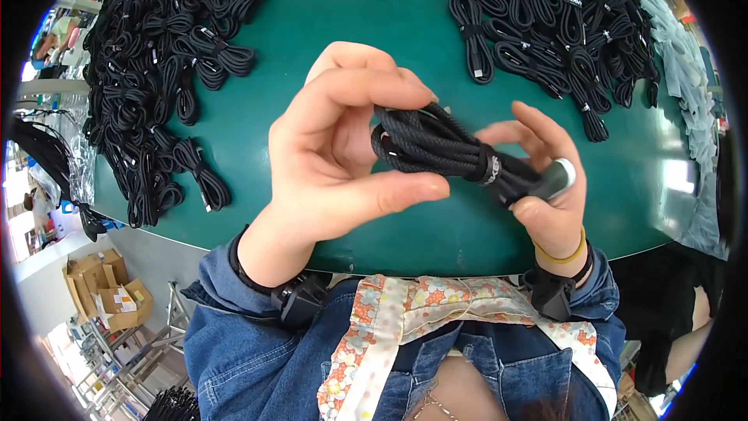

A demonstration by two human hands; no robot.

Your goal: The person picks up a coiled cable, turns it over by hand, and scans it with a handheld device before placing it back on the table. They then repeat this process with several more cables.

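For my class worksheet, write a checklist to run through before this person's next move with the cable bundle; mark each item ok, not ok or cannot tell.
1. Left hand supports the coiled black braided-cable bundle: ok, fingers above, thumb below.
2. Right hand at the bundle's other end: ok.
3. Right hand's grip firm: cannot tell, blurred.
4. Narrow black band with white markings around the bundle: ok; its fastening, cannot tell.
5. Bundle resting on the glossy green tabletop: not ok, held above it.
6. Left heap of black coiled cables apart from both hands: ok.
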